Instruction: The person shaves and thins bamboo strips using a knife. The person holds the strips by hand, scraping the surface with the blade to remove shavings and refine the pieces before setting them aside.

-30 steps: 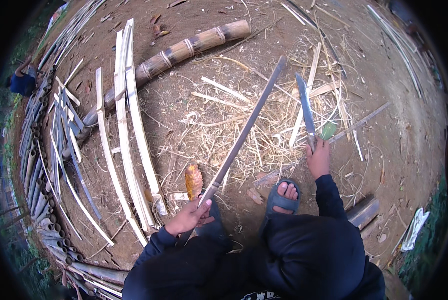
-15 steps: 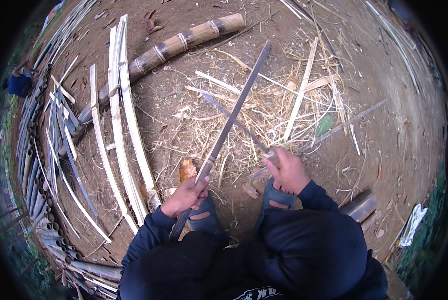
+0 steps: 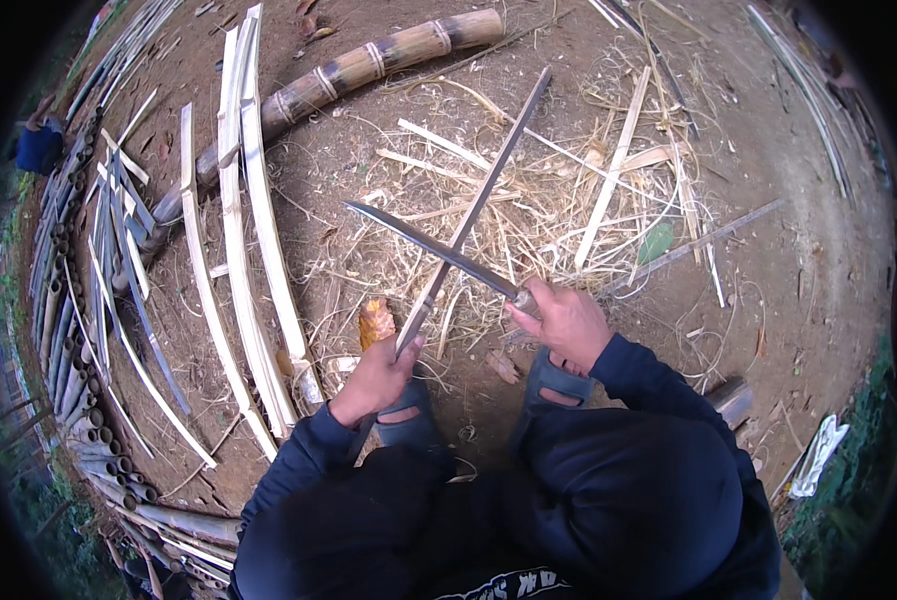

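My left hand (image 3: 373,382) is closed around the near end of a long, narrow bamboo strip (image 3: 497,165), dark on its upper face, which slants up and away to the right. In my right hand (image 3: 566,325) is the handle of a machete (image 3: 418,240). Its long dark blade points to the far left and crosses over the strip a little beyond my left hand. Whether the edge bites into the strip I cannot tell. Beneath both lies a spread of pale bamboo shavings (image 3: 528,235) on the dirt.
A thick bamboo pole (image 3: 373,60) lies across the far left. Pale split bamboo slats (image 3: 268,240) rest over it. Many bamboo poles (image 3: 63,330) are piled along the left rim, where another person (image 3: 38,148) shows. My sandalled feet (image 3: 558,385) stand close below the blade.
The machete blade has swung toward me, from pointing far beyond the strip to lying lower across it. My left hand and the strip have shifted only slightly.
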Motion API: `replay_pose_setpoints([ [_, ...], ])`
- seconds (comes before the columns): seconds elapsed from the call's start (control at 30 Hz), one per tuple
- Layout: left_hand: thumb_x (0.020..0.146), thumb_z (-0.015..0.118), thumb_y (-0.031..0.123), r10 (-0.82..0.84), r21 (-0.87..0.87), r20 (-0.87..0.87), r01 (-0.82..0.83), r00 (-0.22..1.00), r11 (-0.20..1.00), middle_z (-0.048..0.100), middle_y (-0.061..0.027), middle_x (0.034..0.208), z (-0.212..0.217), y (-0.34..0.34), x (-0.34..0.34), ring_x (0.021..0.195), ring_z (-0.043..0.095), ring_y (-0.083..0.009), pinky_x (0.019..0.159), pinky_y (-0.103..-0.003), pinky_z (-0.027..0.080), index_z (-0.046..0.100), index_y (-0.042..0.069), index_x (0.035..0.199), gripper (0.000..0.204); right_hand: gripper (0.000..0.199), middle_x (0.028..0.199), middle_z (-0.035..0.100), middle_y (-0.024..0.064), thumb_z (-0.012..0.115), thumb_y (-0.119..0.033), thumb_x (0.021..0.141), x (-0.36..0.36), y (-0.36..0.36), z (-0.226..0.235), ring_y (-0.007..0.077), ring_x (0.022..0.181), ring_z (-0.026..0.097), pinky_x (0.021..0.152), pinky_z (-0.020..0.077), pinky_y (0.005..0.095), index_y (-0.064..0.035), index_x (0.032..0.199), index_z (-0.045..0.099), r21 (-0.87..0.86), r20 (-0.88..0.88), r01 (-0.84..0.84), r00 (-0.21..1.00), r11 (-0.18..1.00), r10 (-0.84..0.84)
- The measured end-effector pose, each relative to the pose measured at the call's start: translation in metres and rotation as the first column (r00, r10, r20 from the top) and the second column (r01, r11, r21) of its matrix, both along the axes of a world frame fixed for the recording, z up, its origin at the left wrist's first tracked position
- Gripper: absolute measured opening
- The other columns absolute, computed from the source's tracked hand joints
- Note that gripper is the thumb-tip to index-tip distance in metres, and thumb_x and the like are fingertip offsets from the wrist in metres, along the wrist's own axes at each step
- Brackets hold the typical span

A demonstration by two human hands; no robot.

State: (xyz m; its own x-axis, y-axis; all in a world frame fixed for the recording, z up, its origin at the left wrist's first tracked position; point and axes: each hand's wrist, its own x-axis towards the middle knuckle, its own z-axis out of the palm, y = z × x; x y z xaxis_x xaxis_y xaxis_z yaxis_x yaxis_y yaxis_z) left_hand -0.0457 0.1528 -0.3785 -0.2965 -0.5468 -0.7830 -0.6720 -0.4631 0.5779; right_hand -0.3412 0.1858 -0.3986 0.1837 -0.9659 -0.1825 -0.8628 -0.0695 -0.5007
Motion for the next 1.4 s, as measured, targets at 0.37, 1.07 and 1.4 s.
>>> replay_pose_setpoints([
  [0.37,0.105,0.049,0.037,0.031,0.109,-0.021,-0.029,0.999,0.994,0.050,-0.0011,0.061,0.017,-0.001,0.005,0.049,0.047,-0.0106,0.045,-0.031,0.041,0.052,0.003,0.081,0.042,0.035,0.062,0.062,0.0133,0.059,-0.040,0.098,-0.025,-0.013,0.001,0.0280,0.049,0.063,0.048,0.0527,0.0410,-0.0056,0.093,0.053,-0.055,-0.026,-0.035,0.999,0.998,0.034],
  [1.07,0.107,0.043,0.034,0.028,0.210,-0.009,-0.026,1.000,0.977,0.038,0.0032,0.067,0.031,-0.006,0.018,0.046,0.038,-0.0064,0.064,-0.037,0.064,0.045,0.006,0.087,0.035,0.035,0.065,0.066,0.0166,0.064,-0.037,0.096,-0.063,-0.061,-0.017,0.0359,0.058,0.067,0.054,0.0533,0.0435,-0.0021,0.095,0.059,-0.152,-0.123,-0.211,0.973,0.966,0.193],
  [1.4,0.105,0.047,0.040,0.145,0.344,-0.032,-0.125,0.989,0.931,0.037,0.0031,0.065,0.033,-0.004,0.018,0.045,0.036,-0.0070,0.077,-0.041,0.064,0.043,0.006,0.084,0.040,0.039,0.063,0.065,0.0183,0.059,-0.041,0.097,-0.115,-0.102,-0.042,0.0338,0.057,0.068,0.058,0.0561,0.0466,-0.0022,0.102,0.061,-0.080,-0.132,-0.013,0.991,0.997,0.002],
])
